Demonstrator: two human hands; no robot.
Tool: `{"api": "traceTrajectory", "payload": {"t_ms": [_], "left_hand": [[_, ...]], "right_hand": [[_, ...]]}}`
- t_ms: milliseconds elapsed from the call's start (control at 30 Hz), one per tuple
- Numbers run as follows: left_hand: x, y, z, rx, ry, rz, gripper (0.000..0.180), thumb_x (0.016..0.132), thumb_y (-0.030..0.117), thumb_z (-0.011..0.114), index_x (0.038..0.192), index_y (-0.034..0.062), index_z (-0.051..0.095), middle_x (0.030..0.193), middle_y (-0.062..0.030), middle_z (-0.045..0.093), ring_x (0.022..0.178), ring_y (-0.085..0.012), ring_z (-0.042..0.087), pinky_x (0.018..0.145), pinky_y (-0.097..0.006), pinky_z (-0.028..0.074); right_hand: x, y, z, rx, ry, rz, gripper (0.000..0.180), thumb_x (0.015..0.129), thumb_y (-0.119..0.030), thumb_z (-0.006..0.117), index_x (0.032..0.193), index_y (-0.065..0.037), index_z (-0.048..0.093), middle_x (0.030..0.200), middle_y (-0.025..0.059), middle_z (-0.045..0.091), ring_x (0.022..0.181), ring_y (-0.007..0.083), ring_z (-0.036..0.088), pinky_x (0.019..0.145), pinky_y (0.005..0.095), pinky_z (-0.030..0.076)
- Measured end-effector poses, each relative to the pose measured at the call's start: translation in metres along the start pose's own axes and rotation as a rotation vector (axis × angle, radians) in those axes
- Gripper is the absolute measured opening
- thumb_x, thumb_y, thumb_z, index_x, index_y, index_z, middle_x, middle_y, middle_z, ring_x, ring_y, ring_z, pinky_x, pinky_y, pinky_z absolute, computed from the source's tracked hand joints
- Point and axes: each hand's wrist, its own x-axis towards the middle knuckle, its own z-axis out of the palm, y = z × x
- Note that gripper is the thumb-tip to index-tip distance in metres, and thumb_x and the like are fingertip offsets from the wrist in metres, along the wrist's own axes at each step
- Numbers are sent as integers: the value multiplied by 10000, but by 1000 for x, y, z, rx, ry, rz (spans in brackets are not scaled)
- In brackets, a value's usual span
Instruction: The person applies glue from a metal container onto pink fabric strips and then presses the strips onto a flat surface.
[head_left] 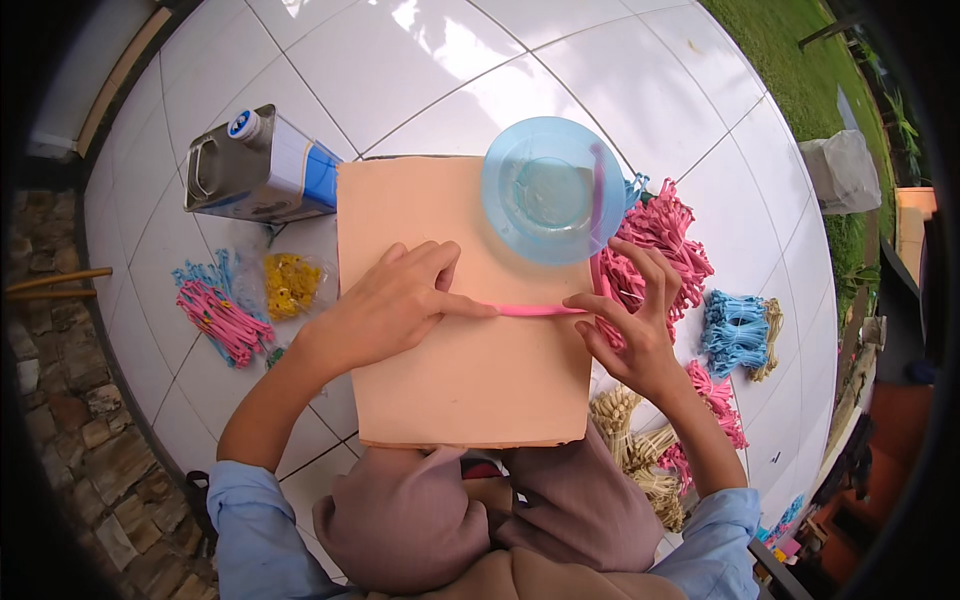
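Observation:
A thin bright pink strip [540, 310], like a soft tube or rolled band, lies straight across a peach-coloured board [460, 390] over my lap. My left hand [390, 305] rests palm down on the board. Its thumb stretches out to the strip's left end, and the other fingers are loosely bent and apart. At the strip's right end, my right hand [640, 325] touches it with the index fingertip. Its thumb is spread below, and the remaining fingers are raised near the round translucent blue plastic dish [505, 220] on the board's far right corner.
Pink knotted bundles [665, 240] lie right of the board, with blue bundles [738, 333] farther right and beige bundles [620, 410] nearer me. Left are a metal can [265, 165], a bag of yellow pieces [292, 285] and pink strands [225, 320]. White tiles [430, 90] surround everything.

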Motion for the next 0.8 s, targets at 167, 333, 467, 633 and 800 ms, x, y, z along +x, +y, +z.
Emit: {"api": "traceTrajectory", "payload": {"t_ms": [167, 333, 467, 633, 800], "left_hand": [[0, -2, -1, 19, -21, 10, 377, 751, 43, 534, 1009, 267, 692, 778, -38, 422, 785, -174, 478, 659, -306, 348], [0, -1, 0, 6, -3, 0, 432, 709, 11, 557, 1022, 275, 693, 764, -44, 422, 744, -185, 468, 689, -297, 352], [0, -1, 0, 10, 1, 1, 427, 707, 15, 561, 1020, 273, 694, 762, -44, 422, 743, -185, 469, 689, -297, 354], [1, -1, -1, 4, 4, 1, 415, 707, 25, 567, 1017, 269, 696, 760, -48, 422, 739, -188, 469, 685, -297, 354], [1, -1, 0, 7, 9, -1, 415, 710, 23, 567, 1016, 270, 696, 756, -48, 420, 736, -191, 466, 681, -297, 353]], "right_hand": [[-1, -2, 6, 54, -11, 25, 233, 628, -161, 727, 855, -171, 673, 1309, 107, 408, 1181, 337, 318, 994, 494, 264], [2, 1, 12, 54, 33, 13, 207, 623, -177, 750, 813, -173, 668, 1299, 97, 424, 1165, 329, 340, 988, 490, 273], [5, 2, 12, 34, 30, -19, 182, 632, -206, 757, 782, -165, 664, 1289, 94, 437, 1148, 326, 360, 977, 492, 283], [5, 3, 6, 85, 68, 52, 205, 681, -129, 718, 863, -127, 625, 1246, 116, 458, 1123, 308, 386, 966, 462, 306], [5, 17, 25, 691, 168, 487, 385, 792, -20, 621, 1085, -11, 371, 1008, 108, 528, 839, 142, 546, 746, 258, 448]]}}
